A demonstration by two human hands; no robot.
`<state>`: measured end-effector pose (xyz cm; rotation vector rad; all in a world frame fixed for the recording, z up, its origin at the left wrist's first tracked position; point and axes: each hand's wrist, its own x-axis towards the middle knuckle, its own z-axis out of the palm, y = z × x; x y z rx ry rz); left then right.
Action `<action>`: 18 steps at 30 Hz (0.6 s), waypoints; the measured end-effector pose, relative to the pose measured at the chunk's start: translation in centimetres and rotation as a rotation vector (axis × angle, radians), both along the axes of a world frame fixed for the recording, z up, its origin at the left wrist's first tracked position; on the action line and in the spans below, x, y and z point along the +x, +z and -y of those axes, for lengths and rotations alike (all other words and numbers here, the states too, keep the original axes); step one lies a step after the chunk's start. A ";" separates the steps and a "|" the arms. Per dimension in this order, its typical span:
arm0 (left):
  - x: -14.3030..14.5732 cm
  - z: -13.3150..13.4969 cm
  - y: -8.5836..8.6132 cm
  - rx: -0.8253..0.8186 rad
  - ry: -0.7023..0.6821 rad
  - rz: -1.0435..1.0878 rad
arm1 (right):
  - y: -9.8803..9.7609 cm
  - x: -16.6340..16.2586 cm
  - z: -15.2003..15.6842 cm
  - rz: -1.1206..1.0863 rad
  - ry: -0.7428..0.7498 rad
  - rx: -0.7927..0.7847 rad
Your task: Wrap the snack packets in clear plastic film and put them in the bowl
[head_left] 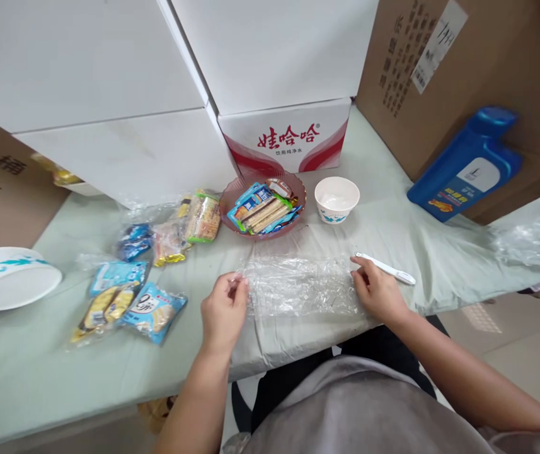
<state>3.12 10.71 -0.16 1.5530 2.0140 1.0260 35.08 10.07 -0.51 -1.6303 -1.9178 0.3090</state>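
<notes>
A crinkled clear plastic bag (305,287) lies flat on the cloth-covered table, stretched between my two hands. My left hand (225,309) pinches its left edge between thumb and curled fingers. At the opposite end, my right hand (380,290) has thumb and forefinger closed on the bag's right edge. Just beyond the right fingers rests a slim white-handled cutter (385,268), its left end close to my forefinger. Past the bag, a pink glass bowl (232,222) holds several wrapped snacks and pale sticks. Beside that bowl stands a white paper bowl (336,217) with a blue leaf print.
Several clear bags of snacks (149,312) lie to the left, near a tipped white paper tub (19,296). White cartons (288,142) line the back. A blue bottle (468,164) leans before a brown cardboard box (482,69) at the right. The table's front edge is near my body.
</notes>
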 end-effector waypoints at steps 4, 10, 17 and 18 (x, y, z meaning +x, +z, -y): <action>0.2 -1.5 -1.3 0.022 -0.001 -0.240 | -1.0 -0.5 -0.6 0.199 -0.026 0.018; -0.2 -1.7 -1.6 0.141 0.025 -0.348 | -1.5 -0.6 -0.6 0.290 -0.037 0.057; 0.5 0.5 0.4 0.567 -0.383 -0.534 | 1.9 -0.4 1.1 0.211 0.303 0.276; 0.8 0.7 0.4 0.474 -0.549 -0.564 | 2.0 -0.5 1.5 0.242 0.411 0.246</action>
